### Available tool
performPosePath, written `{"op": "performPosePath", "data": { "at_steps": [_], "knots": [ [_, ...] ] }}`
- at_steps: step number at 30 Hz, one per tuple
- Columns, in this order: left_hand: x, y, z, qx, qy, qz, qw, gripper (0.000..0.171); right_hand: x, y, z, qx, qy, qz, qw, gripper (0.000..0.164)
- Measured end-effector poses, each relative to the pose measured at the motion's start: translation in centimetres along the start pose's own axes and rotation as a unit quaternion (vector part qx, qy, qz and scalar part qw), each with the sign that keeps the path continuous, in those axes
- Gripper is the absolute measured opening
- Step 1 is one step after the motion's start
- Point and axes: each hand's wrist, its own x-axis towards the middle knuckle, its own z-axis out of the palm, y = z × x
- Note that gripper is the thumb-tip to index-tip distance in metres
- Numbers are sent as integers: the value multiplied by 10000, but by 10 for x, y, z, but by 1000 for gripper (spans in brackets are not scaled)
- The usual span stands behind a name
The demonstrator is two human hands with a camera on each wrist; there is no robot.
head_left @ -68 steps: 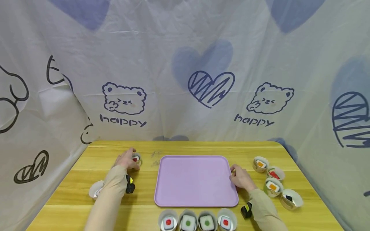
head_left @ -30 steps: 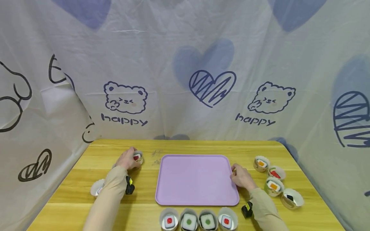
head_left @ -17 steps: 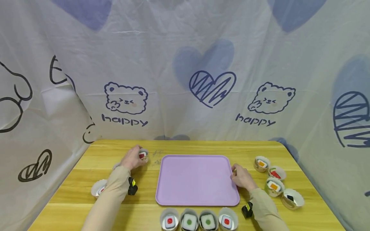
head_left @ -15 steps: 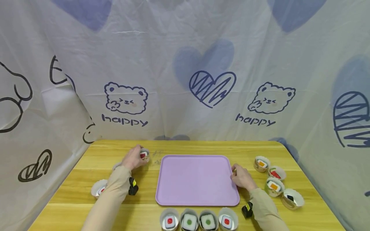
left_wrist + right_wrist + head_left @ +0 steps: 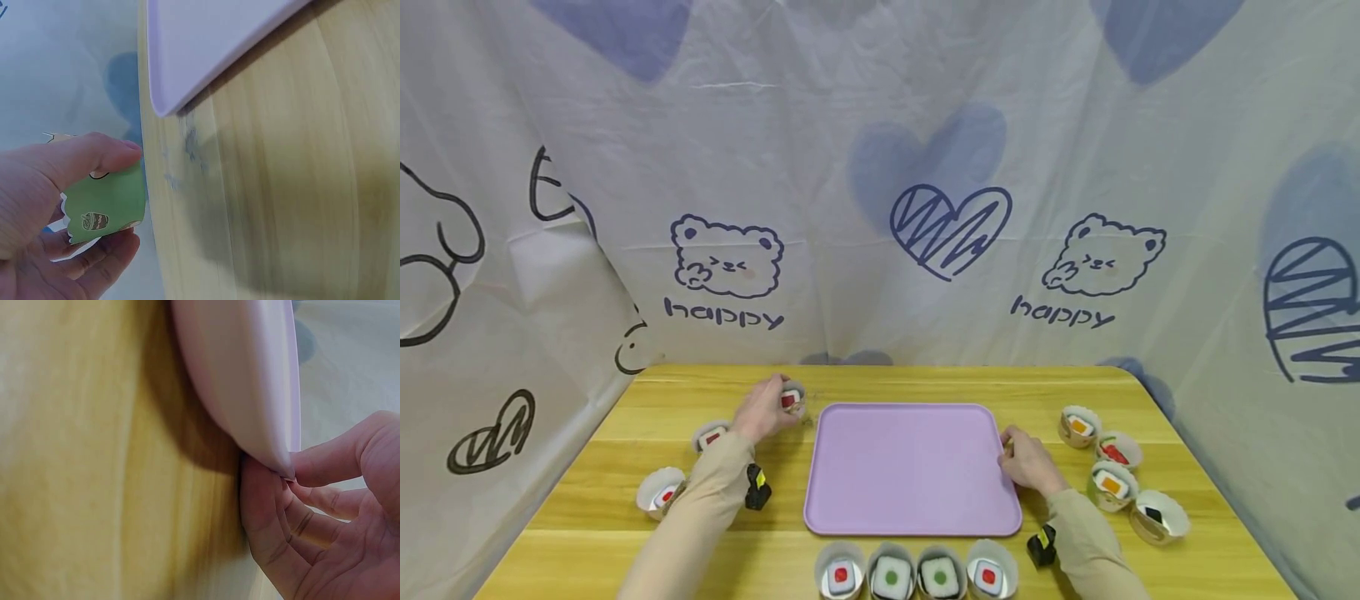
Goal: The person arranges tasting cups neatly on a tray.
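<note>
While the left hand [image 5: 763, 412] wraps its thumb and fingers round a green paper cup [image 5: 107, 203] near the far left corner of the purple tray [image 5: 913, 469] on the desk [image 5: 565, 550], the right hand [image 5: 1028, 462] pinches the tray's right rim.

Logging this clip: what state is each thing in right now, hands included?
left hand: curled round the held cup
right hand: pinching the rim of the purple tray
held cup: filled, gripped
purple tray: right side up
two left cups: filled, on the table
four front cups: filled, lined up
four right cups: filled, clustered
</note>
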Motion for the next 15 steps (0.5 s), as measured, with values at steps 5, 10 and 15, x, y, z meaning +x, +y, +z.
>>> {"op": "performPosePath", "data": {
  "at_steps": [5, 10, 15],
  "knots": [
    [2, 7, 6, -59, 54, 186, 9998, 65, -1, -1, -1, -35, 15, -38, 10000, 21],
    [3, 14, 10, -157, 72, 319, 9993, 66, -1, 0, 0, -45, 46, -59, 10000, 21],
    [5, 20, 12, -119, 89, 390, 9991, 69, -1, 0, 0, -77, 125, -137, 9998, 21]
  ]
}}
